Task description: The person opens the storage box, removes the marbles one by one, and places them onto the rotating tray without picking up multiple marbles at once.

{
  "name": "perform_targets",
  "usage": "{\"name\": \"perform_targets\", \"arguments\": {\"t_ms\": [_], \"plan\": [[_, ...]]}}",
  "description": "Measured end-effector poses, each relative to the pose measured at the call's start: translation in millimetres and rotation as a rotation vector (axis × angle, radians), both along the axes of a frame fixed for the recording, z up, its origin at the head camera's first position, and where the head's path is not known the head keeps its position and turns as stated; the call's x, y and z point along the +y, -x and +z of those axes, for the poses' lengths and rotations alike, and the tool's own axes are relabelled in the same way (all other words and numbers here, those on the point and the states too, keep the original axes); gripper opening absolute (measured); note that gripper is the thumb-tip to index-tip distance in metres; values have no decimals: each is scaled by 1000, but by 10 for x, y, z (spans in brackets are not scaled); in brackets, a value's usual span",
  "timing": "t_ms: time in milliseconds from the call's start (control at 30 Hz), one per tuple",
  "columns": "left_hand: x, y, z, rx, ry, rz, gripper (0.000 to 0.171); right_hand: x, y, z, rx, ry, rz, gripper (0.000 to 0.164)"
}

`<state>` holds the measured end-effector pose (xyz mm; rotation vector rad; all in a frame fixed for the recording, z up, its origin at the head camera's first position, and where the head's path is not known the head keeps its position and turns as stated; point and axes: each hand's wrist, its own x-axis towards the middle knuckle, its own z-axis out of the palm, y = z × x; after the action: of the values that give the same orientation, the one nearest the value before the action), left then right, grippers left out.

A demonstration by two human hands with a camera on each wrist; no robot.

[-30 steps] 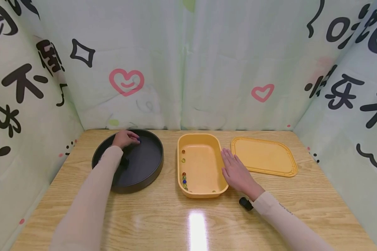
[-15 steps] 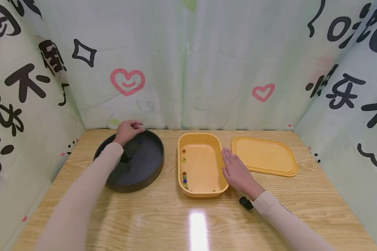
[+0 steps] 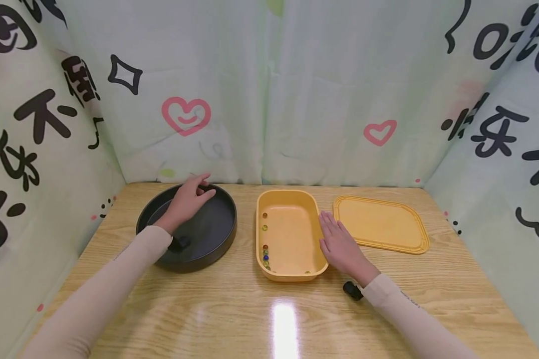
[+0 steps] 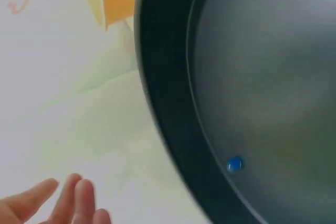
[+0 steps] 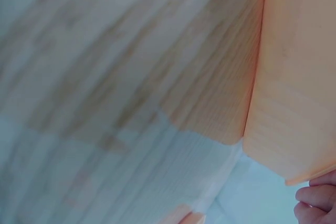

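Black and round, the pan (image 3: pixel 217 224) sits at the left of the bench (image 3: pixel 224 319), a blue marble (image 4: pixel 234 163) on its floor, close to the wall. Over the pan's far side hangs the left hand (image 3: pixel 187 202), fingers loosely spread and, as far as I can tell, holding nothing. Next comes the yellow tub (image 3: pixel 292 234), its marbles (image 3: pixel 266 258) lying mostly along the left wall: brownish, yellowish, one blue. Against the tub's right side rests the right hand (image 3: pixel 341 249), flat, fingers straight and side by side, gripping nothing. Beyond it lies the yellow tray (image 3: pixel 382 224).

To my eye the handling of the marbles is only part done: one is in the pan, several are in the tub. If all are meant for the pan, most are left.

From the head, the left hand blocks some of the pan, the blue marble included; the left wrist view cuts the pan off, so I can't rule out others. By that wrist, a dark device (image 3: pixel 178 244) blends into the pan. At the tub's near wall, marbles show only as slivers, so I can't count them. The right wrist view catches just a few fingers.
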<state>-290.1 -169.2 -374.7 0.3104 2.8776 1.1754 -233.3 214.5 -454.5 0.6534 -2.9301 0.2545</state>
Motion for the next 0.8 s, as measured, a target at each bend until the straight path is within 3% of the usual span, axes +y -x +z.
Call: {"name": "perform_targets", "arguments": {"t_ms": [100,267,367,533,667,800], "plan": [[-85,-162,2,39,135,-41,65,-4,7,-25,-2,8,2,58],[-219,-364,-26,218,415,-54,70,7,16,-44,4,5,5,58],[-315,-421,-85,330,535,-38,69,14,15,-38,5,6,6,58],[-539,-419,-231,468,648,-9,67,15,6,-25,1,15,7,58],[-729,-407,-347,479,681,5,66,12,3,-28,2,18,9,57],[-913,-418,-449,421,701,26,67,11,13,-35,7,11,12,57]]}}
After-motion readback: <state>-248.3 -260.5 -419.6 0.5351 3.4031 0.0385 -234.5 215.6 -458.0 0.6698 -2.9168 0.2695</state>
